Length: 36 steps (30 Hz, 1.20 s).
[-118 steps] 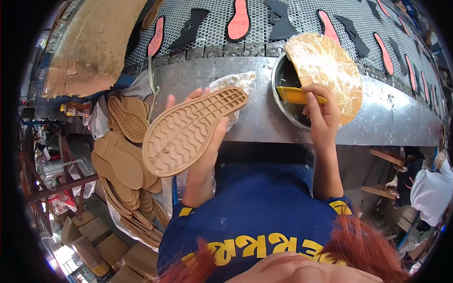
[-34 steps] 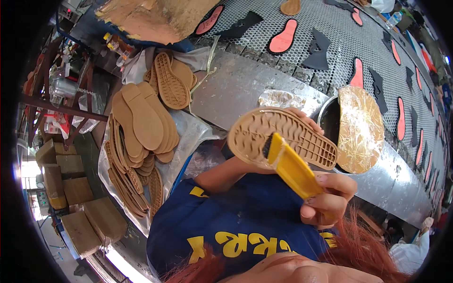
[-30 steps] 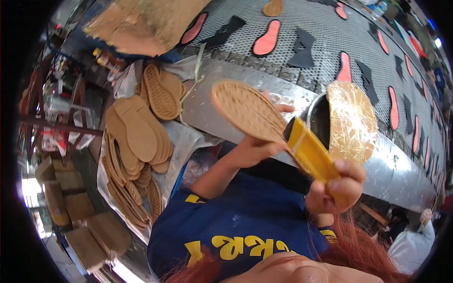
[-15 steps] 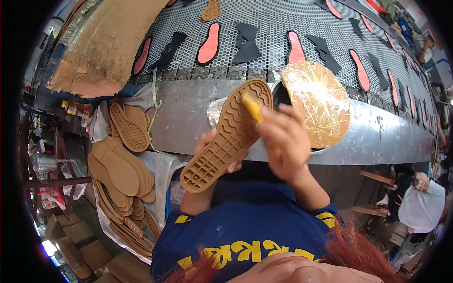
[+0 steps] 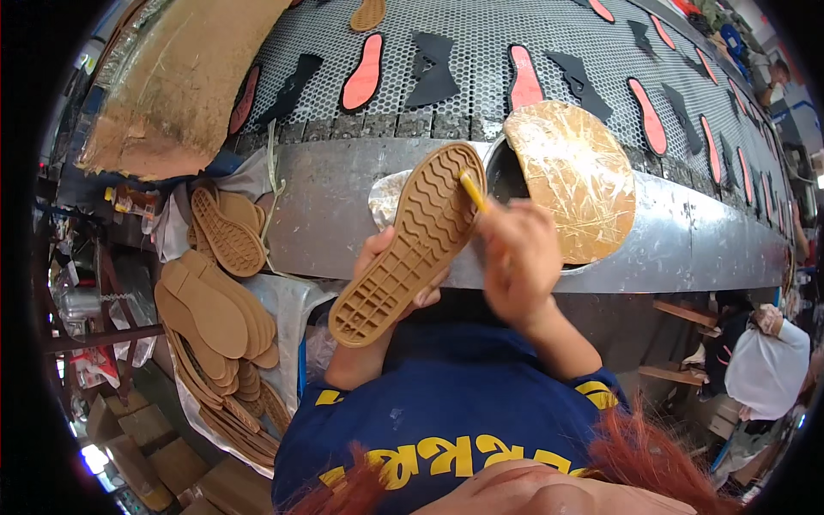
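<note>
A tan shoe sole (image 5: 408, 245) is held tilted over the metal ledge, its tread of wavy ridges and square pockets facing up. My left hand (image 5: 374, 250) is closed around its left edge, with some fingers hidden underneath. A slim yellow tool (image 5: 474, 190) is pinched in my right hand (image 5: 521, 257). Its tip meets the sole's right edge near the far end; blur hides what kind of tool it is. Just right of the sole, a dark round opening (image 5: 508, 176) lies partly under a tape-covered cardboard disc (image 5: 575, 176).
Beyond the metal ledge (image 5: 318, 206), a mesh conveyor (image 5: 481, 51) carries pink insoles (image 5: 362, 73) and black cut pieces (image 5: 432, 73). Stacked tan soles (image 5: 215, 309) stand at my left. A worn cardboard sheet (image 5: 184, 86) covers the far left. Another person (image 5: 766, 369) is at the right.
The yellow tool has turned and shifted along the sole's right edge, with my right hand following slightly. The insoles and black pieces on the conveyor appear a little farther left.
</note>
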Each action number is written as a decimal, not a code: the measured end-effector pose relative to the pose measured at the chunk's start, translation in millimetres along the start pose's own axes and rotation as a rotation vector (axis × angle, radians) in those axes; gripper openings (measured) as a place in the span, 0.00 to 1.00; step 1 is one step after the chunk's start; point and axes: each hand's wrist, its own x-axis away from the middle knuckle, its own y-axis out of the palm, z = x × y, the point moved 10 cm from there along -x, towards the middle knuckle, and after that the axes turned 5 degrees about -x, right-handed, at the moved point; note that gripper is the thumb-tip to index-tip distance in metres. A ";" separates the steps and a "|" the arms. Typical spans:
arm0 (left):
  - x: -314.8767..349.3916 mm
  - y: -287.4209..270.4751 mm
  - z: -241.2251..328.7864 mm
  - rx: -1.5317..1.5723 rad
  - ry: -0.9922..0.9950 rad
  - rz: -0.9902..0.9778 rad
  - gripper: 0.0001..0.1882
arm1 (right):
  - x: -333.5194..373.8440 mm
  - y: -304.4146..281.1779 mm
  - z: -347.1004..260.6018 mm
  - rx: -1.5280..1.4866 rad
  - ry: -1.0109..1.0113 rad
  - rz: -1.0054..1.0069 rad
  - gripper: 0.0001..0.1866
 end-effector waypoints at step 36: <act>-22.9 -43.0 34.8 -0.116 0.215 0.352 0.24 | 32.2 -19.4 63.5 -0.607 0.588 0.298 0.08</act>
